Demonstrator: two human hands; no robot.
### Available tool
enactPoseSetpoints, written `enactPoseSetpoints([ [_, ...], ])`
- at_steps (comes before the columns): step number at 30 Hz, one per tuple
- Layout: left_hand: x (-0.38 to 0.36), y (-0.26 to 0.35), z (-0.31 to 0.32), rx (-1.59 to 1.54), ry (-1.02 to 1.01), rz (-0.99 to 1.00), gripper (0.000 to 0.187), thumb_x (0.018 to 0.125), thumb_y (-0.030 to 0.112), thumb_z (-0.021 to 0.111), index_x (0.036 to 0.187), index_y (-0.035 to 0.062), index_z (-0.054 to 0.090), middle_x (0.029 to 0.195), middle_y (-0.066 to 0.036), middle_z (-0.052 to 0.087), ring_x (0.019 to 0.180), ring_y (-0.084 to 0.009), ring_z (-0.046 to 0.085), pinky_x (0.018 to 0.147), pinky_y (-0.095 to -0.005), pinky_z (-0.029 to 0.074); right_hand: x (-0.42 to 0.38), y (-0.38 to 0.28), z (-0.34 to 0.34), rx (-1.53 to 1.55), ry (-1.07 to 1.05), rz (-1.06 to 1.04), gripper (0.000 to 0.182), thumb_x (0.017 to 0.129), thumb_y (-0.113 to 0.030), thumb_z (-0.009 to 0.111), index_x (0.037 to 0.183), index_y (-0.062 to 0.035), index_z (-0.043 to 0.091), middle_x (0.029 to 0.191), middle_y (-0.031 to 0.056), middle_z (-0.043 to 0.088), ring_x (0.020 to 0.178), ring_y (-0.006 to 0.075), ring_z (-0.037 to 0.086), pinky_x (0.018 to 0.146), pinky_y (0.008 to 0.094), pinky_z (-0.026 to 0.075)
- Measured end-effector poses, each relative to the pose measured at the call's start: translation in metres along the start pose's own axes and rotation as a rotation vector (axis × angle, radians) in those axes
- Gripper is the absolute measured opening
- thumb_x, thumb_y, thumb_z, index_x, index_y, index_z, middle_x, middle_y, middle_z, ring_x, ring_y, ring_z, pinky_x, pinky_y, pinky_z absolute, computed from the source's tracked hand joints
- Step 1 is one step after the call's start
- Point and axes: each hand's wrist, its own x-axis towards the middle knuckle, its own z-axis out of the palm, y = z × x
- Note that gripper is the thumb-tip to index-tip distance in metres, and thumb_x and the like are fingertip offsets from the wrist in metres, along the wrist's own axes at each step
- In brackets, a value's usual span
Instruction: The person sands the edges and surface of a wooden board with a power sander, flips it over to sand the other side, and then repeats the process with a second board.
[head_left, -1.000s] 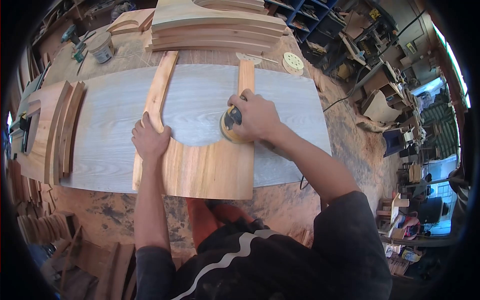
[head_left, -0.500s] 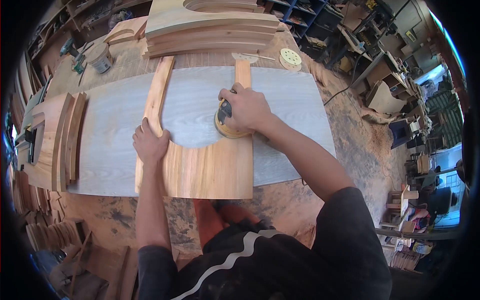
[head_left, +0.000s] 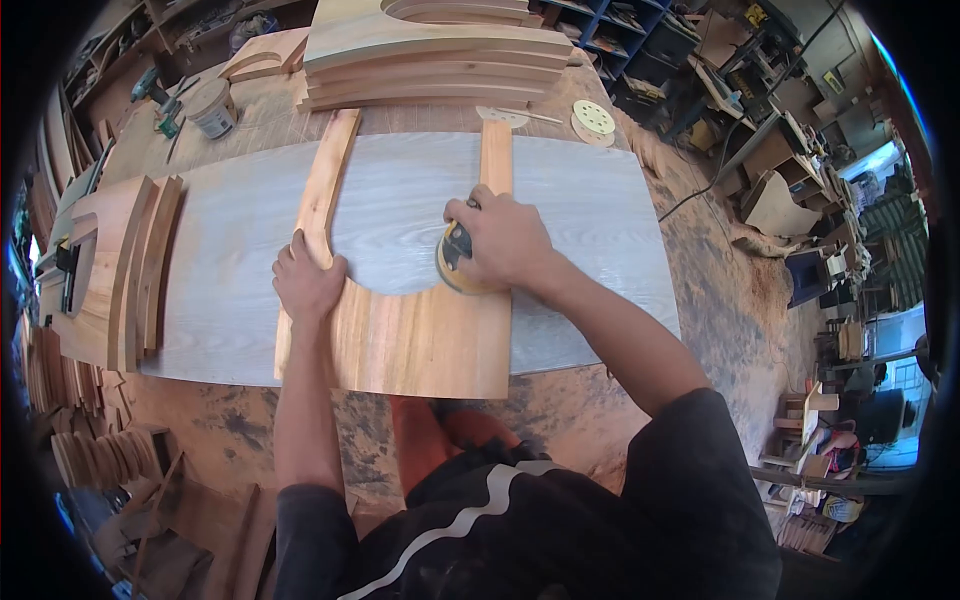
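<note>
The right hand [head_left: 505,240] is gripping a sander [head_left: 458,262], its fingers curled closed over the top of the tool, and the sander's round pad is sitting flat on the right arm of a U-shaped wooden piece [head_left: 410,335], just where that arm is meeting the curved inner cutout. The left hand [head_left: 308,280] is pressing palm-down on the left arm of the same piece, fingers lying flat and slightly spread over the wood, the fingertips reaching the inner edge; it is gripping nothing. The wooden piece is lying flat on a pale grey board [head_left: 230,250] that is covering much of the table [head_left: 640,330], with the two arms pointing away from the person and the wide base lying nearest the body. Beyond the board, a stack of similar curved pieces [head_left: 430,55] is resting at the far side, with a can [head_left: 212,107] to its left and a sanding disc [head_left: 593,119] to its right. More wooden parts [head_left: 115,265] are lying along the board's left edge.
</note>
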Motion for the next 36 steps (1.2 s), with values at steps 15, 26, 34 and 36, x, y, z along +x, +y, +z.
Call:
enactPoseSetpoints([
  [15,0.004,-0.001,0.001,0.007,-0.005,0.018,0.094,0.081,0.047,0.071,0.162,0.0081,0.043,0.155,-0.024,0.051,0.142,-0.0416,0.047,0.118,-0.0541,0.039,0.023,-0.007,-0.001,-0.007,0.024,-0.025,0.050,0.079,-0.029,0.079,0.128,-0.0215,0.068,0.123,0.0138,0.066,0.101,0.0357,0.073,0.082,0.0456,0.062],
  [26,0.005,-0.006,0.003,-0.004,0.013,0.023,0.093,0.081,0.046,0.071,0.161,0.0087,0.044,0.153,-0.024,0.052,0.140,-0.0420,0.048,0.116,-0.0558,0.040,0.020,0.020,0.001,-0.037,0.033,0.083,0.051,0.080,-0.029,0.078,0.129,-0.0222,0.066,0.126,0.0148,0.065,0.106,0.0370,0.072,0.085,0.0480,0.062],
  [34,0.008,-0.007,0.005,0.001,0.004,0.027,0.094,0.081,0.048,0.072,0.162,0.0088,0.043,0.153,-0.025,0.052,0.141,-0.0424,0.048,0.117,-0.0558,0.039,0.017,0.018,-0.003,-0.024,0.009,0.099,0.054,0.078,-0.028,0.079,0.129,-0.0213,0.065,0.123,0.0148,0.065,0.104,0.0374,0.072,0.083,0.0482,0.062],
  [36,0.008,-0.007,0.001,0.001,0.004,0.030,0.094,0.081,0.047,0.072,0.161,0.0087,0.044,0.153,-0.025,0.052,0.140,-0.0424,0.048,0.117,-0.0556,0.039,0.014,0.018,-0.003,-0.031,0.020,0.084,0.054,0.077,-0.028,0.080,0.129,-0.0207,0.065,0.122,0.0146,0.065,0.103,0.0376,0.072,0.082,0.0481,0.062],
])
